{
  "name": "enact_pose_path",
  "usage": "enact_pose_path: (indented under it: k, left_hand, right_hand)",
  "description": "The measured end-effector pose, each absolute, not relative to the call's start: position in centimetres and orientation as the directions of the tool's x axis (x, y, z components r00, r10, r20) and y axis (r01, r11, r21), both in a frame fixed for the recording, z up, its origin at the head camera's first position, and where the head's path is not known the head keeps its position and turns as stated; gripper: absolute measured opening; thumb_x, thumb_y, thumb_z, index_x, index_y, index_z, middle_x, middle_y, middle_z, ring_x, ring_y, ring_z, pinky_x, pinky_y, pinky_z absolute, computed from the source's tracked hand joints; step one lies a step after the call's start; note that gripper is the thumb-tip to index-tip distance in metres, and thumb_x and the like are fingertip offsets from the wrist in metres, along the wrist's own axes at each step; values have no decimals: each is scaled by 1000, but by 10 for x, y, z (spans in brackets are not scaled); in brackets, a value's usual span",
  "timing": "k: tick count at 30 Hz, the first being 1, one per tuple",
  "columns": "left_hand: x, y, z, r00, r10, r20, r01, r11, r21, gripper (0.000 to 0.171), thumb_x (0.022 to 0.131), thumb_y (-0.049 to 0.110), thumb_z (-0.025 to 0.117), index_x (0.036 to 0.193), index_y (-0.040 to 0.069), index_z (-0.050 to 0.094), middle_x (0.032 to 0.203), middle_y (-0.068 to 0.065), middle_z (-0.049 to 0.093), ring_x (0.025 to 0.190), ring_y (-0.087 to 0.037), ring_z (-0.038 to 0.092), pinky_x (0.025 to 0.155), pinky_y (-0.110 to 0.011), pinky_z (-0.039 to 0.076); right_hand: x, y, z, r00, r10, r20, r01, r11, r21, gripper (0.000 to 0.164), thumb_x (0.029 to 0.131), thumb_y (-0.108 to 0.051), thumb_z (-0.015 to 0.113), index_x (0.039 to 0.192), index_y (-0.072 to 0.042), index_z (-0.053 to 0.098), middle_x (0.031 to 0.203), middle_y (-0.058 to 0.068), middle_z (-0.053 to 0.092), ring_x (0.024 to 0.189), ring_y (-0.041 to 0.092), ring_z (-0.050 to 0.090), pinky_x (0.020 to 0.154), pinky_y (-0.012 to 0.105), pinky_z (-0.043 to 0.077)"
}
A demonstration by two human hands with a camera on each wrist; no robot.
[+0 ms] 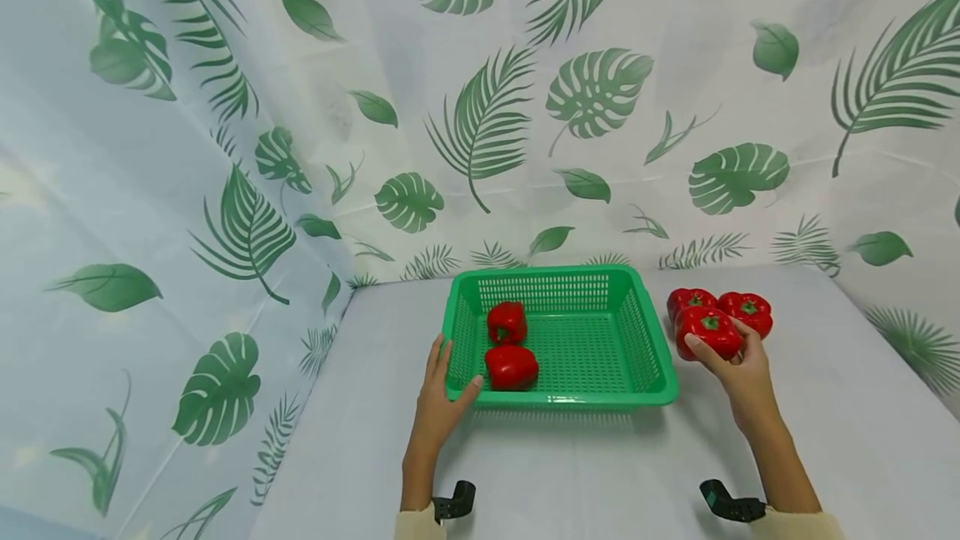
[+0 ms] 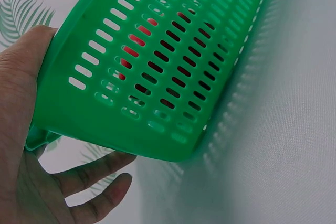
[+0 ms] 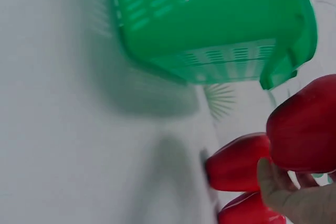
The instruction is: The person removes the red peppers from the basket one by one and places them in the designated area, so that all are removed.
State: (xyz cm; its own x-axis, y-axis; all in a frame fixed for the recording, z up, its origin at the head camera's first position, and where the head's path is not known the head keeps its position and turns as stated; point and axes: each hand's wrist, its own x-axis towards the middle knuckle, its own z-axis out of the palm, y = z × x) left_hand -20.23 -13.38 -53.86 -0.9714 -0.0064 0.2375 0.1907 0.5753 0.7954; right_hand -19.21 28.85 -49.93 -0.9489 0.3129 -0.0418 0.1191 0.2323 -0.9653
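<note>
In the head view my right hand (image 1: 742, 369) grips a red bell pepper (image 1: 708, 333) between thumb and fingers, just right of the green basket (image 1: 652, 397). Two more red bell peppers, one at the left (image 1: 688, 300) and one at the right (image 1: 750, 312), sit behind the held one. The right wrist view shows the held bell pepper (image 3: 304, 124) raised above the tabletop. At the basket's front left corner rests my left hand (image 1: 438, 402), its thumb by the front rim and its straight fingers along the left side. Two red bell peppers, one behind (image 1: 507, 322) the other (image 1: 512, 367), lie in the basket's left part.
The basket stands on a white-covered table (image 1: 570, 473). Behind it and to the left hang white sheets (image 1: 517, 148) printed with green leaves. Dark wrist cameras are strapped on the left (image 1: 454, 502) and right (image 1: 729, 503) wrists.
</note>
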Motion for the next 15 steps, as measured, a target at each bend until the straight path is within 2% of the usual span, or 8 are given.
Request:
enact_pose_path:
  k: [3,6,15]
  left_hand:
    - [-203,-134,-539,-971,-7,237,190,577,795,79,91,45,65,155,18,28,164,7,13,149,-28,23,108,-64,33]
    - [-202,-134,-540,-971,-6,241,193,578,793,80,91,48,64,156,18,28,165,6,13,149,-29,23,108,-64,33]
    - [-202,-134,-540,-971,-5,238,191,581,791,80,91,48,64,156,19,27,164,8,13,149,-28,24,108,-64,34]
  right_hand:
    - [-193,290,-506,-941,326,-86,182,275,-944,98,91,-42,67,158,-12,2,163,20,9,146,46,17,102,44,42]
    - [-194,291,-513,-930,338,-143,244,276,-930,102,90,-44,66,157,-6,0,162,25,8,144,49,17,104,60,37]
    - [-201,296,-525,-901,352,-253,349,243,-905,103,91,-43,66,157,-5,-2,161,27,4,146,50,11,108,64,31]
